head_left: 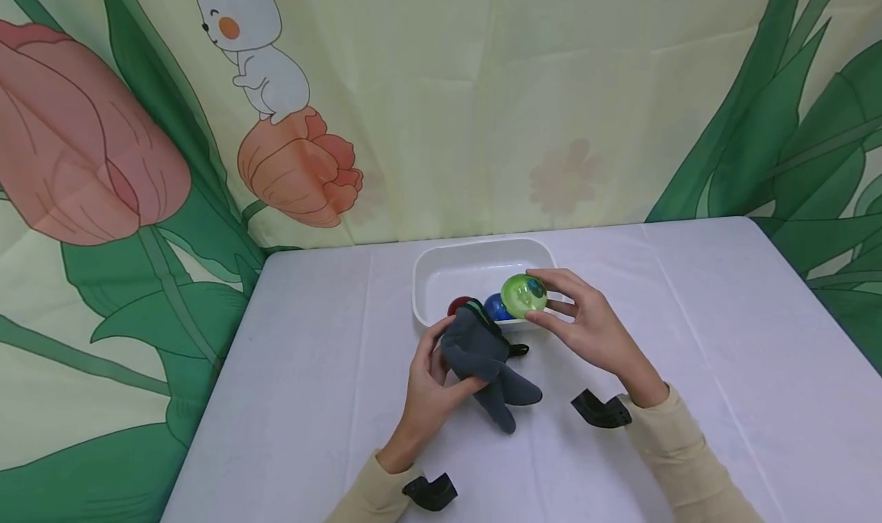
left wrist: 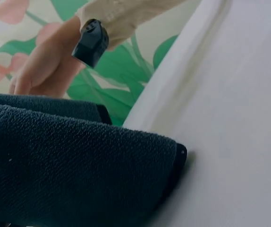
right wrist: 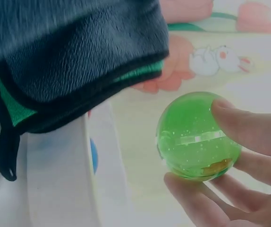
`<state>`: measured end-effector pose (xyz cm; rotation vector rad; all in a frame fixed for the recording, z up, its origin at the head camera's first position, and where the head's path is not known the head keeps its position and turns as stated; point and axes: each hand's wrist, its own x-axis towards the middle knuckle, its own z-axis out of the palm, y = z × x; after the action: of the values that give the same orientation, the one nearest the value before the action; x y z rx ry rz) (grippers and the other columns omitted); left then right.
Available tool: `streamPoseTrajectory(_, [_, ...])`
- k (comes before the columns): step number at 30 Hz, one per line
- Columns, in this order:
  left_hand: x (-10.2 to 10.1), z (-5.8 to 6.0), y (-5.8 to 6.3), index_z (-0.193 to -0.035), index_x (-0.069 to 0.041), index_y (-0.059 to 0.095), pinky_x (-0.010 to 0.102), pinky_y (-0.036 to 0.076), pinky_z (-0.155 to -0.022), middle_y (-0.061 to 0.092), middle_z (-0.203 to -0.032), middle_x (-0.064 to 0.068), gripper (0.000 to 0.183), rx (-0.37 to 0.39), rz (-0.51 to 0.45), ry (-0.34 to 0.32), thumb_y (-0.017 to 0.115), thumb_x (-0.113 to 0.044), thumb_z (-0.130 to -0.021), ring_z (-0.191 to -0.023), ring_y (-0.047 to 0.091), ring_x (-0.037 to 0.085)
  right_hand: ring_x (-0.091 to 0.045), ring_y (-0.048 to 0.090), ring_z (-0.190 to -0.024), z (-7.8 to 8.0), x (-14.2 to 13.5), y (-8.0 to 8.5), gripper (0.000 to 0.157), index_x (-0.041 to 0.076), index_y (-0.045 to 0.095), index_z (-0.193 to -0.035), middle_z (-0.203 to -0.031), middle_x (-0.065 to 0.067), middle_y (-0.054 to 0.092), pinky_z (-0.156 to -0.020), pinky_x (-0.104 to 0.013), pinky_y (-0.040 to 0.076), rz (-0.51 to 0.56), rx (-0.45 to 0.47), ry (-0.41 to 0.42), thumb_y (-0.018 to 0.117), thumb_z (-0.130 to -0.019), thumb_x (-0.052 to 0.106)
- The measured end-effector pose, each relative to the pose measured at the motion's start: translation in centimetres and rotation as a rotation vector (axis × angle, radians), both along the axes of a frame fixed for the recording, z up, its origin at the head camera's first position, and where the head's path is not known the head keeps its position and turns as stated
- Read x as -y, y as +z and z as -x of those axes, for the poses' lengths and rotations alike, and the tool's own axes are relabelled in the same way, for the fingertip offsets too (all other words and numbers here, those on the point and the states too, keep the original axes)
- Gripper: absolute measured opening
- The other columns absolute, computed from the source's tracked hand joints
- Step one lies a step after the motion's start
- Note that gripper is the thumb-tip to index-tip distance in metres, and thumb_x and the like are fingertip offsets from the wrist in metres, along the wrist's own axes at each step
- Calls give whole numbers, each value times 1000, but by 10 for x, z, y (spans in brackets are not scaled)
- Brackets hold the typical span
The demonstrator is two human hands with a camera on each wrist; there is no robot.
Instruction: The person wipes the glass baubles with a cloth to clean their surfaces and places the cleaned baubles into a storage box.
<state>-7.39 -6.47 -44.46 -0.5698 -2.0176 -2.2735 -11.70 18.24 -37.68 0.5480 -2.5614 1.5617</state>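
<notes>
My left hand [head_left: 426,391] grips a bunched dark grey towel [head_left: 475,347] in front of the white tray. The towel has black edging, a green underside and a black hanging loop [right wrist: 8,158]; its lower corners hang down. Between the thumb and fingers of my right hand [head_left: 586,324] is a clear green ball [head_left: 521,296], held above the tray's front right side. Something orange-brown shows inside the ball in the right wrist view. In the left wrist view the towel [left wrist: 79,165] hides my left fingers.
The white tray [head_left: 422,278] stands near the table's back edge. A red ball [head_left: 458,305] and a blue ball [head_left: 493,307] lie in its front part, partly hidden. A white cloth covers the table [head_left: 296,400]. Behind hangs a printed curtain [head_left: 441,125] with tulips and a rabbit.
</notes>
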Motion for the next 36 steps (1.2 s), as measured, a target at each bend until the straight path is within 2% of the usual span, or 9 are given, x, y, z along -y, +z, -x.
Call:
streamPoseTrajectory(6, [16,-4,-9,-148,-8,37,27,42,-110,41,-147,17,82,7,17,3,82,-2,-80,-130,52,23,-30,57,-121,6,1,-4,60,3,54,-138,-132,-13,55,-92,-38,55,-36,20,-18,78,-82,0])
streamPoseTrajectory(9, [20,-5,-12,-148,-7,36,28,42,-110,41,-147,18,81,4,28,-3,80,0,-81,-131,51,23,-31,57,-120,10,0,-7,61,1,54,-137,-132,-14,55,-92,-41,54,-49,17,-24,78,-82,-2])
streamPoseTrajectory(14, [27,-8,-13,-150,-10,36,28,43,-110,39,-150,15,83,16,63,-12,80,1,-80,-131,52,21,-32,57,-119,17,1,-14,61,-1,54,-137,-131,-16,55,-92,-44,54,-68,2,-25,78,-82,-3])
streamPoseTrajectory(23, [42,-14,-18,-151,-8,36,24,45,-107,38,-151,18,83,-1,124,-5,79,2,-81,-128,55,20,-36,57,-117,28,5,-22,58,-3,53,-137,-131,-20,54,-92,-53,55,-197,1,-36,77,-84,2])
streamPoseTrajectory(31, [59,-18,-26,-147,-8,42,21,48,-102,43,-148,17,80,83,191,40,81,1,-78,-125,58,18,-36,59,-114,37,2,-31,58,-6,53,-136,-129,-22,55,-92,-51,56,-308,-7,-60,78,-85,6])
streamPoseTrajectory(36, [72,-19,-32,-147,-9,44,20,48,-102,44,-148,16,80,136,209,40,81,2,-77,-124,58,17,-37,60,-110,41,2,-34,57,-5,55,-135,-129,-23,56,-90,-51,55,-364,-11,-53,79,-85,9])
